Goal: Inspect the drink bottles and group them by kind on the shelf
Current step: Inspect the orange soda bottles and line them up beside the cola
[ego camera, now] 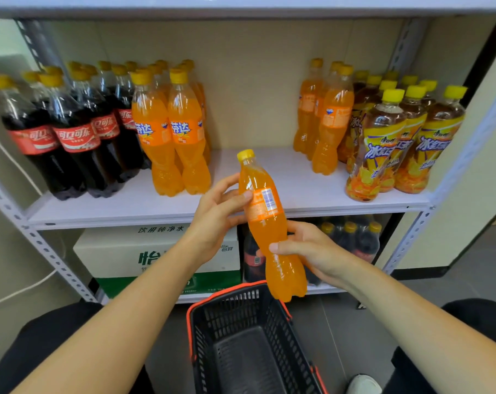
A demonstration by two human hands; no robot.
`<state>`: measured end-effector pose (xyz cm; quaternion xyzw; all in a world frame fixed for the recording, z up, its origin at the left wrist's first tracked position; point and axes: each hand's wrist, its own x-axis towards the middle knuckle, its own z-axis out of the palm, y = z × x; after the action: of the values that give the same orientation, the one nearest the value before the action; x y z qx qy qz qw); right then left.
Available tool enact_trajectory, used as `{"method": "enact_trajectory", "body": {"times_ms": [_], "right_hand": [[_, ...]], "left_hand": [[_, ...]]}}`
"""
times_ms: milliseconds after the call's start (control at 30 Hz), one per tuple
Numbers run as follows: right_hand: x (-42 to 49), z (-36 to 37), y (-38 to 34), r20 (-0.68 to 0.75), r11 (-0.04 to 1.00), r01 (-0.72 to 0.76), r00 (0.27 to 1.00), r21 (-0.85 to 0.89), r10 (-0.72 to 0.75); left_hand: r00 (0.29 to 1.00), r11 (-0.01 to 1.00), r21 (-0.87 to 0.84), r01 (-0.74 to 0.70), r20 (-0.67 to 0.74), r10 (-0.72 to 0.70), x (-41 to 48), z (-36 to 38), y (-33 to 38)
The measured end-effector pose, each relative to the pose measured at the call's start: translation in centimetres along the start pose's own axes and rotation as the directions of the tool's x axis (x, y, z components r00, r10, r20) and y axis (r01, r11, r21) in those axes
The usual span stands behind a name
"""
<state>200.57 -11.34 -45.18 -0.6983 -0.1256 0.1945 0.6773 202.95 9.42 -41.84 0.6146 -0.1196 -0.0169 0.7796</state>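
Both hands grip one orange soda bottle [269, 231]: the left hand [217, 214] wraps its label band, thumb pressed on the front, and the right hand [315, 251] curls round the narrower waist below, thumb across it. The bottle is tilted, its yellow cap [246, 155] leaning up and left, barcode side facing the camera, and it is held in front of the shelf edge, its base above the far rim of a black basket [229, 308] with an orange trim on the floor. Behind it, a bare stretch of the white shelf board [255, 169] lies between two groups of orange soda: the left orange group [170, 132] stands just beside the cola bottles [70, 132], the right orange group [326, 118] touches the iced tea bottles [397, 137]. On the level below sit a white and green carton [121, 251] and more dark bottles [354, 240], partly hidden by the arms.
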Motion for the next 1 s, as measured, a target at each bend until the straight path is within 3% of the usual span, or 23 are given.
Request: {"method": "enact_trajectory", "body": {"times_ms": [200,433,533,633,767,900,1000], "right_hand": [[0.6,0.8,0.6,-0.164,0.994,0.067,0.983,-0.087,-0.080],[0.8,0.6,0.1,0.001,1.000,-0.003,1.000,-0.007,0.003],[0.8,0.4,0.0,-0.091,0.995,0.040,0.995,-0.090,-0.048],[0.8,0.7,0.4,-0.181,0.964,0.084,0.975,-0.252,-0.132],[1.0,1.0,0.6,-0.176,0.923,0.106,0.968,-0.370,-0.181],[1.0,0.7,-0.1,-0.061,0.962,0.046,0.996,-0.267,-0.065],[0.8,0.8,-0.2,-0.018,0.976,0.052,0.998,-0.212,-0.057]], "left_hand": [[0.999,0.966,0.260,-0.013,-0.046,0.026,-0.2,0.0,0.0],[1.000,0.989,0.142,0.026,0.011,-0.028,-0.4,-0.6,-0.3],[0.999,0.995,0.093,0.028,0.033,-0.031,-0.2,-0.5,-0.1],[0.999,0.976,0.217,0.032,0.000,-0.033,-0.3,-0.3,0.0],[0.999,0.975,0.221,0.024,-0.051,-0.012,-0.4,-0.4,-0.3],[0.999,0.987,0.155,0.047,-0.022,-0.044,-0.3,-0.9,-0.2],[0.993,0.988,0.103,0.116,0.020,-0.119,-0.2,-1.0,-0.3]]}}
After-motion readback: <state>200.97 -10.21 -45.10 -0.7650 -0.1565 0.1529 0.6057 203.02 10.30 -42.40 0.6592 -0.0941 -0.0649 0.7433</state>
